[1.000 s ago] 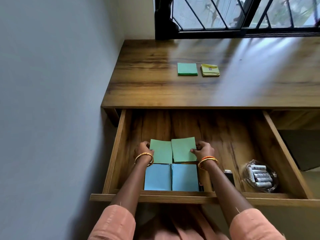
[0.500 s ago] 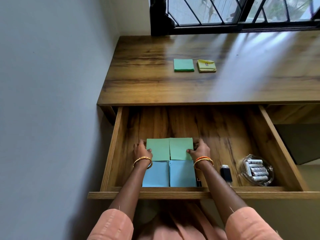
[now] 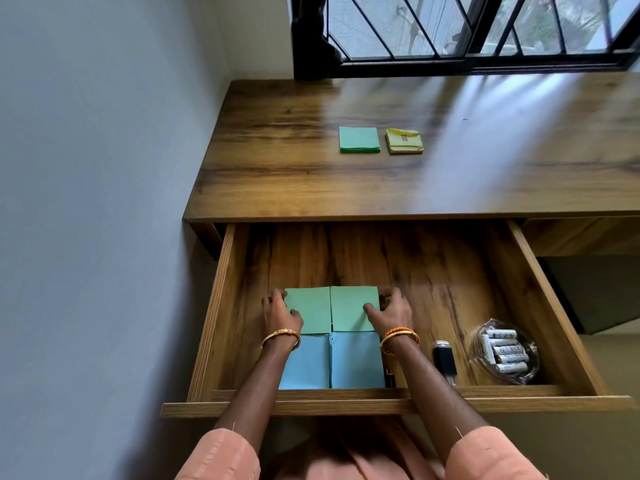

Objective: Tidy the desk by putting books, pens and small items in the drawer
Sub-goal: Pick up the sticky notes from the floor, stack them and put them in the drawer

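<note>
The wooden drawer (image 3: 221, 306) stands pulled out under the desk. Inside it two green note pads lie side by side, the left green pad (image 3: 310, 310) and the right green pad (image 3: 351, 308), just behind two blue pads (image 3: 329, 362). My left hand (image 3: 280, 315) grips the left green pad at its outer edge, thumb on top. My right hand (image 3: 393, 315) grips the right green pad the same way. On the desk top lie another green pad (image 3: 359, 139) and a yellow pad (image 3: 404, 141).
In the drawer's right part sit a black USB stick (image 3: 444, 358) and a clear dish of batteries (image 3: 505, 351). A small dark item (image 3: 390, 377) lies by the blue pads. A grey wall runs along the left; a barred window (image 3: 485, 29) is behind the desk (image 3: 277, 168).
The two green pads, first apart and skewed, have been pushed together and squared up against the blue pads. Both hands stay at their outer edges.
</note>
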